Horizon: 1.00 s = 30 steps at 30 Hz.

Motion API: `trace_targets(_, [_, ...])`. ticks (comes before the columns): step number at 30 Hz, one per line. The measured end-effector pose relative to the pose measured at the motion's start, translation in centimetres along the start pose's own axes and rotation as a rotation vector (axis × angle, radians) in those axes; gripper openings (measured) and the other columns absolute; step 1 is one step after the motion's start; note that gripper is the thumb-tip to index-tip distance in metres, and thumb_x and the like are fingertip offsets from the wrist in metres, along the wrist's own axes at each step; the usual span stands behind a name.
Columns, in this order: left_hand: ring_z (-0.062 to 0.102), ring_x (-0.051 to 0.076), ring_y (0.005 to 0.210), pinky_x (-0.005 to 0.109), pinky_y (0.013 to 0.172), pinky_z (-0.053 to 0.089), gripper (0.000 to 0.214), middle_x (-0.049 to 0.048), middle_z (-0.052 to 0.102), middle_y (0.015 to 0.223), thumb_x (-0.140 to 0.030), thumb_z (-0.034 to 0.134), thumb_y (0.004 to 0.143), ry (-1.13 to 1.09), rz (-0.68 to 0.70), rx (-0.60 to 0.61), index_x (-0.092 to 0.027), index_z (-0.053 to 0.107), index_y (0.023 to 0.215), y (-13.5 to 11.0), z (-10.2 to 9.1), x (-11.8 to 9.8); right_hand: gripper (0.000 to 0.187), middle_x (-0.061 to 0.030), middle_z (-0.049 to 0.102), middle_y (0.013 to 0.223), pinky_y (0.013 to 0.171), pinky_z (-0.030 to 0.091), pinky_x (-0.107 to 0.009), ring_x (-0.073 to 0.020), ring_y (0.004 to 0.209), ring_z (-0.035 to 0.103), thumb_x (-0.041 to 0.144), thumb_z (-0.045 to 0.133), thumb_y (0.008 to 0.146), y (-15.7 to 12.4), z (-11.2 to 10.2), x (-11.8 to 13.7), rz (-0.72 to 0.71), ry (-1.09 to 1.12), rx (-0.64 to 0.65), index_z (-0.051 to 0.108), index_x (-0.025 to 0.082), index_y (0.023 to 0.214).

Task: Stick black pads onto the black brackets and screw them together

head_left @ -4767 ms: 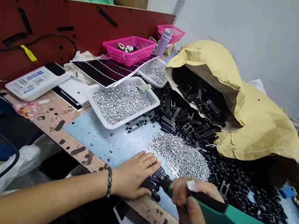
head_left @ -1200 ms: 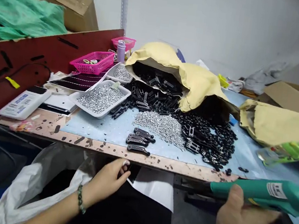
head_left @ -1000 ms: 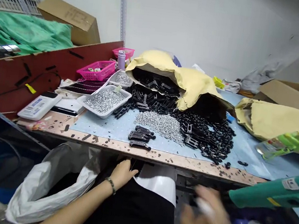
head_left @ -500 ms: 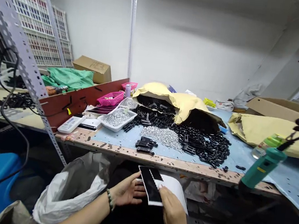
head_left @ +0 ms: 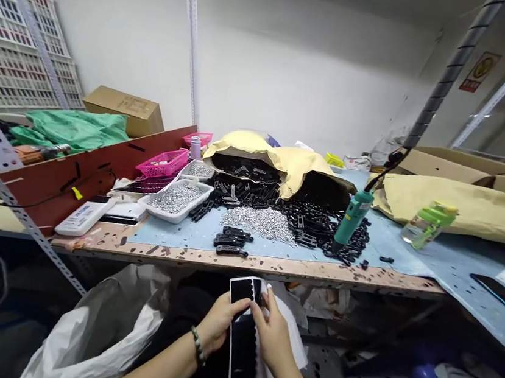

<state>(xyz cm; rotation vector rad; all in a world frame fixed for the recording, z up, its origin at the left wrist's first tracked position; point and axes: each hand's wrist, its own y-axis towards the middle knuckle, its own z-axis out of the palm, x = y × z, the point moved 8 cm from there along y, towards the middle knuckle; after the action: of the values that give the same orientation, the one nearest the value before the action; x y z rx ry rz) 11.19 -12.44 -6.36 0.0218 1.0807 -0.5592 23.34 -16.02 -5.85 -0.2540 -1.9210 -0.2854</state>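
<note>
A sticker sheet point(head_left: 243, 359) with black strips on white backing is held over my lap, below the table edge. The strips have a scalloped edge. My left hand point(head_left: 218, 321) grips the sheet's left side, thumb on top. My right hand point(head_left: 275, 334) is closed on its right side, thumb and fingertips near the left thumb. A white sheet point(head_left: 293, 326) curls out behind my right hand. Several black jointed parts point(head_left: 232, 240) lie at the table's front edge, just beyond my hands.
Silver screws point(head_left: 260, 223) and black parts point(head_left: 322, 222) are heaped before yellow paper bags point(head_left: 248, 145). A teal electric screwdriver point(head_left: 350, 222) hangs over the heap's right side. White trays point(head_left: 175, 216) of metal pieces stand left. A white sack point(head_left: 59, 337) gapes below, left.
My left hand, open beside the sheet before, now grips it. The sheet is turned more upright and lower. My right hand has moved up along it. The hanging screwdriver has swung left.
</note>
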Motion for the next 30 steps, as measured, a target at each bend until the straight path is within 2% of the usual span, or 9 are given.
trace_targets(6, [0.066,0.022,0.078,0.030,0.078,0.047,0.045,0.0086,0.071,0.080,-0.042,0.084,0.058,0.049,-0.008,0.078,-0.011,0.070,0.086,2.2,2.5,-0.4,0.052,-0.0143,0.071,0.099,0.080,0.050,-0.036,-0.0296,0.093,0.066,0.058,0.049,0.083,2.1,-0.4,2.1,0.004,0.022,-0.131,0.066,0.014,0.104])
trace_targets(10, [0.065,0.022,0.073,0.031,0.074,0.049,0.052,0.0089,0.071,0.079,-0.041,0.087,0.051,0.096,-0.092,0.113,-0.009,0.069,0.088,2.7,2.1,-1.1,0.053,-0.0046,0.063,0.064,0.057,0.046,-0.027,-0.0196,0.063,0.059,0.062,0.042,0.086,2.9,-1.3,1.2,0.052,0.157,-0.169,0.061,0.015,0.072])
trace_targets(13, [0.064,0.021,0.072,0.030,0.071,0.049,0.049,0.0078,0.071,0.080,-0.038,0.086,0.053,0.141,-0.124,0.065,-0.010,0.068,0.089,2.2,-1.6,-3.3,0.051,0.0001,0.054,0.058,0.052,0.042,-0.023,-0.0152,0.057,0.051,0.062,0.043,0.086,3.3,-1.8,0.7,0.075,0.165,-0.212,0.053,0.017,0.065])
trace_targets(16, [0.064,0.022,0.079,0.030,0.074,0.049,0.044,0.0077,0.070,0.086,-0.035,0.083,0.058,0.207,-0.133,-0.044,-0.012,0.066,0.091,0.6,-7.5,-6.6,0.049,0.0043,0.041,0.052,0.046,0.034,-0.021,-0.0116,0.049,0.042,0.060,0.042,0.088,4.0,-2.2,1.9,0.023,0.028,-0.229,0.042,0.021,0.059])
trace_targets(20, [0.058,0.026,0.101,0.034,0.084,0.046,0.055,0.0085,0.065,0.106,-0.050,0.076,0.063,0.586,0.132,-0.472,-0.019,0.061,0.105,-3.5,-13.6,-12.8,0.036,0.0046,0.044,0.054,0.046,0.033,-0.021,-0.0106,0.046,0.042,0.045,0.043,0.094,6.2,-0.5,7.9,-0.347,-0.233,-0.168,0.048,0.020,0.069])
trace_targets(22, [0.056,0.026,0.103,0.035,0.085,0.045,0.051,0.0089,0.064,0.104,-0.064,0.060,0.074,0.599,0.132,-0.433,-0.019,0.064,0.098,-4.2,-12.2,-13.4,0.025,0.0026,0.049,0.059,0.050,0.035,-0.022,-0.0111,0.049,0.046,0.036,0.047,0.094,6.8,2.0,11.9,-0.634,-0.324,-0.115,0.052,0.020,0.076])
trace_targets(25, [0.055,0.026,0.107,0.034,0.084,0.047,0.070,0.0101,0.066,0.097,-0.078,0.031,0.080,0.087,-0.220,-0.003,-0.018,0.067,0.082,-2.9,-6.5,-10.1,0.017,-0.0001,0.051,0.060,0.052,0.035,-0.025,-0.0136,0.054,0.047,0.027,0.051,0.092,6.1,6.8,16.2,-0.993,-0.400,-0.001,0.053,0.020,0.077])
trace_targets(27, [0.059,0.025,0.099,0.034,0.084,0.047,0.071,0.0082,0.067,0.087,-0.082,0.036,0.074,-0.174,-0.252,-0.010,-0.017,0.066,0.073,-1.7,-5.1,-10.2,0.016,-0.0018,0.053,0.061,0.055,0.038,-0.028,-0.0165,0.058,0.048,0.028,0.051,0.091,5.4,9.1,17.6,-1.109,-0.396,0.051,0.053,0.020,0.078])
trace_targets(30, [0.060,0.026,0.097,0.035,0.086,0.047,0.060,0.0067,0.069,0.089,-0.075,0.058,0.067,-0.270,-0.152,-0.183,-0.018,0.068,0.081,0.0,-6.8,-11.3,0.015,-0.0068,0.062,0.078,0.080,0.045,-0.043,-0.0237,0.077,0.057,0.031,0.055,0.086,5.0,10.5,17.6,-1.104,-0.395,0.145,0.056,0.018,0.093])
